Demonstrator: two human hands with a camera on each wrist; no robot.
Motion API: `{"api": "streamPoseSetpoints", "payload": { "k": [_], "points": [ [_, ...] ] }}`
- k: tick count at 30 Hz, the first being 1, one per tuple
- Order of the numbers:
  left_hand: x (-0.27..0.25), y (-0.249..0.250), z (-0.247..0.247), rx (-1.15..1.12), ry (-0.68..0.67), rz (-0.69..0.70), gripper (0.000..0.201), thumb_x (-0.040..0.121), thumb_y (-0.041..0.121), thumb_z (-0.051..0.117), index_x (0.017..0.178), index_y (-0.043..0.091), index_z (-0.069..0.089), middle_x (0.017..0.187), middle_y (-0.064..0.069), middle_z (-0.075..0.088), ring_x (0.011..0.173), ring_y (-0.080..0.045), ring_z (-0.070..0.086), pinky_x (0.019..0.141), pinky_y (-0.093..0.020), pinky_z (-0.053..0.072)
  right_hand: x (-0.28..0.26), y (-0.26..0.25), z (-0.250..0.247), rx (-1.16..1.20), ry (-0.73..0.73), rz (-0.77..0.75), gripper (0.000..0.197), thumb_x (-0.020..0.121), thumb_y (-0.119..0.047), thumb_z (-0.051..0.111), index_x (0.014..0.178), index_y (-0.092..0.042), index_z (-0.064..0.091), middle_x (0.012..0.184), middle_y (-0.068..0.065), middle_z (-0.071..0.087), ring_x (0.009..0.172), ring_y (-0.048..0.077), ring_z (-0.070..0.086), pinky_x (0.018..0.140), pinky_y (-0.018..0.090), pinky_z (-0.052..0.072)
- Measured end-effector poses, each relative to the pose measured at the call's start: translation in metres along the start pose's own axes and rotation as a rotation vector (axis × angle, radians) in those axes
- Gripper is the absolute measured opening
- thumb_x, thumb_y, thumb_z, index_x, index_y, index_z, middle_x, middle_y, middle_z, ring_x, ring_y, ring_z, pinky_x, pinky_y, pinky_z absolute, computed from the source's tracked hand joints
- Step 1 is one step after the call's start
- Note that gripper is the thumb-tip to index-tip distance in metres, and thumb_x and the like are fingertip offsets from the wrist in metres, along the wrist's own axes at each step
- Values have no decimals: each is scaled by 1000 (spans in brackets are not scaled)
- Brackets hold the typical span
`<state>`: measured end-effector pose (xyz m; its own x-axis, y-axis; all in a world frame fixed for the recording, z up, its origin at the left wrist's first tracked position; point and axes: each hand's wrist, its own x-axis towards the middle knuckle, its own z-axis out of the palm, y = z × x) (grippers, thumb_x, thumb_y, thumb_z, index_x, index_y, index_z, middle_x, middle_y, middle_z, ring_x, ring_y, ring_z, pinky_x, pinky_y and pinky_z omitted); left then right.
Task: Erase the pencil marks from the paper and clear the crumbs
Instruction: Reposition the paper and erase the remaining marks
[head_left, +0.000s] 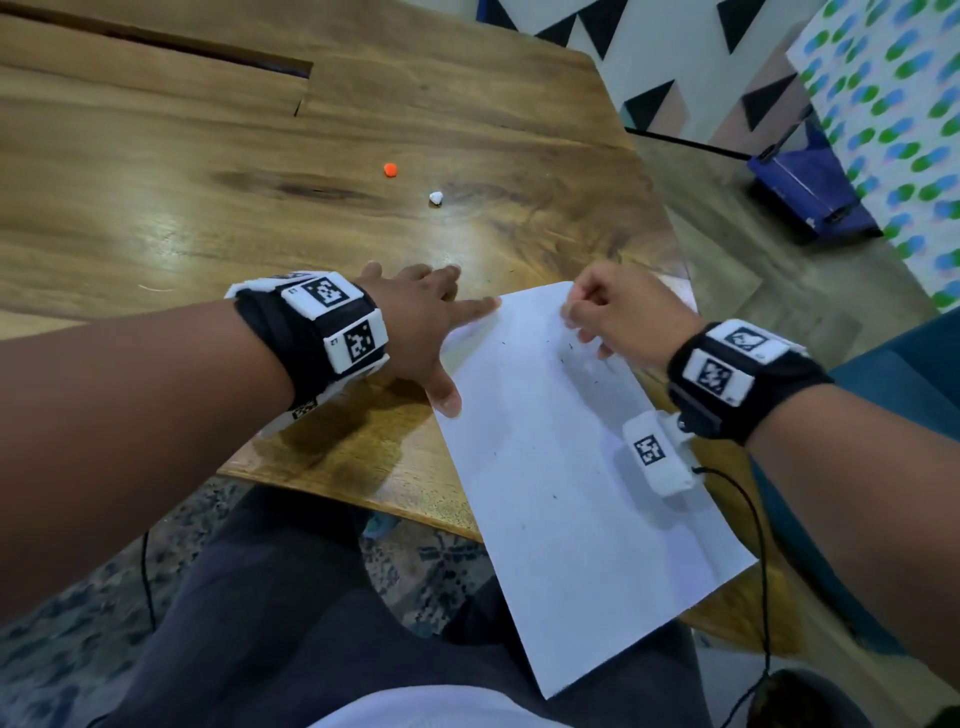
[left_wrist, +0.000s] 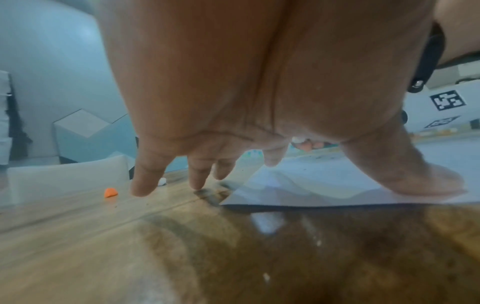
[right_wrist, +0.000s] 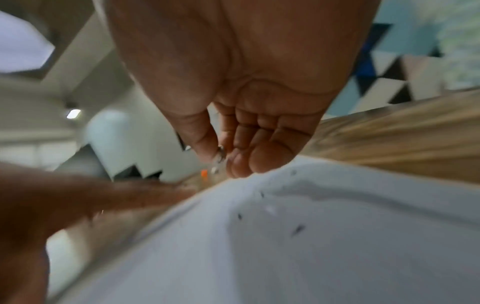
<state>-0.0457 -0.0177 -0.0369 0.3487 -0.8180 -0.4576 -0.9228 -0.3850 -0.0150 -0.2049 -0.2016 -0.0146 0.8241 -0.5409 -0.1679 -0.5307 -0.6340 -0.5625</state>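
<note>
1. Paper: a white rectangular sheet of paper (head_left: 561, 467) lies skewed on the brown wooden bench (head_left: 208, 218), its near corner overhanging the bench edge above the person's lap. Dark crumbs (head_left: 570, 346) are scattered over it; no clear pencil marks can be made out.
2. Left hand (head_left: 421, 322): fingers straight and spread, thumb and forefinger pressing the sheet's left edge and far corner, the other fingertips on bare wood. It grips nothing.
3. Right hand (head_left: 613, 317): fingers curled at the sheet's far right corner. It appears to pinch that edge or something small; which cannot be told.
4. Farther off, well apart from the sheet, lie a small orange eraser piece (head_left: 390, 169) and a small white eraser piece (head_left: 436, 197).
5. Risk, as judged: lifting the far corner would tip crumbs toward the overhanging end and onto the lap or floor. A hard sweep against the pinned edge could crease the sheet.
6. View differences: the left wrist view shows the sheet buckled upward between thumb and forefinger, barely evident from the head. The right wrist view shows a dark speck at the thumb tip, hidden from above.
</note>
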Motion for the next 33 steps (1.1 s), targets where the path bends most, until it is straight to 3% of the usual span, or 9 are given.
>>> {"api": "streamPoseSetpoints", "payload": {
  "k": [2, 4, 6, 10, 13, 18, 23, 27, 33],
  "points": [
    [-7, -7, -4, -84, 87, -70, 120, 62, 87, 67, 158, 39, 16, 163, -9, 21, 147, -34, 28, 110, -61, 37, -10, 13, -17, 74, 50, 10, 8, 82, -25, 65, 84, -18, 60, 75, 4, 71, 59, 17, 66, 58, 39, 56],
    [-13, -13, -7, -118, 159, -163, 101, 64, 91, 57, 139, 26, 45, 140, -10, 42, 128, -33, 45, 97, -54, 49, -23, 31, -26, 101, 57, 29, 11, 71, -35, 62, 79, -27, 58, 65, 4, 68, 53, 23, 62, 58, 43, 55],
    [-18, -12, -4, -96, 152, -220, 92, 66, 93, 52, 122, 20, 55, 128, -9, 46, 119, -32, 49, 91, -51, 52, -37, 53, -28, 99, -2, 77, 5, 74, -30, 60, 78, -33, 58, 66, 2, 66, 58, 24, 62, 60, 46, 57],
    [-19, 3, 3, -125, 146, -224, 81, 76, 80, 63, 122, 15, 52, 128, -11, 45, 120, -33, 48, 91, -48, 50, -62, 79, -14, 106, -94, 169, 14, 89, -15, 60, 83, -28, 61, 70, 1, 63, 63, 21, 61, 60, 40, 57],
    [-15, 8, 1, -252, 170, -212, 55, 83, 62, 71, 110, 19, 52, 122, -8, 47, 110, -32, 52, 90, -46, 50, -68, 85, -9, 125, -61, 183, 8, 90, -14, 61, 87, -21, 60, 70, 1, 62, 62, 19, 60, 62, 44, 58],
    [-8, 19, -18, -678, 292, -196, 33, 89, 26, 76, 115, 21, 57, 114, -6, 63, 99, -27, 60, 80, -40, 53, -67, 87, -11, 210, -8, 252, 13, 92, -15, 63, 102, -22, 59, 84, 7, 64, 69, 19, 64, 63, 38, 59],
    [-6, 35, -55, -1006, 445, -72, 26, 90, 8, 71, 111, 20, 59, 101, -11, 66, 87, -29, 69, 73, -49, 63, -62, 89, -30, 368, 65, 373, 34, 90, -10, 61, 121, -22, 55, 85, 6, 66, 66, 17, 58, 51, 30, 52],
    [-4, 43, -88, -997, 537, 95, 31, 86, 7, 73, 99, 33, 59, 95, -6, 70, 85, -25, 67, 82, -48, 59, -63, 97, -56, 474, 128, 413, 22, 90, -10, 61, 109, -20, 64, 74, 5, 59, 53, 14, 51, 47, 27, 44],
    [-12, 57, -128, -950, 691, 279, 36, 88, 12, 73, 99, 41, 55, 79, 9, 63, 66, -5, 56, 64, -25, 44, -88, 89, -97, 563, 292, 309, 17, 91, -5, 59, 79, -17, 60, 72, 7, 56, 53, 13, 46, 48, 25, 38]
  ]
}}
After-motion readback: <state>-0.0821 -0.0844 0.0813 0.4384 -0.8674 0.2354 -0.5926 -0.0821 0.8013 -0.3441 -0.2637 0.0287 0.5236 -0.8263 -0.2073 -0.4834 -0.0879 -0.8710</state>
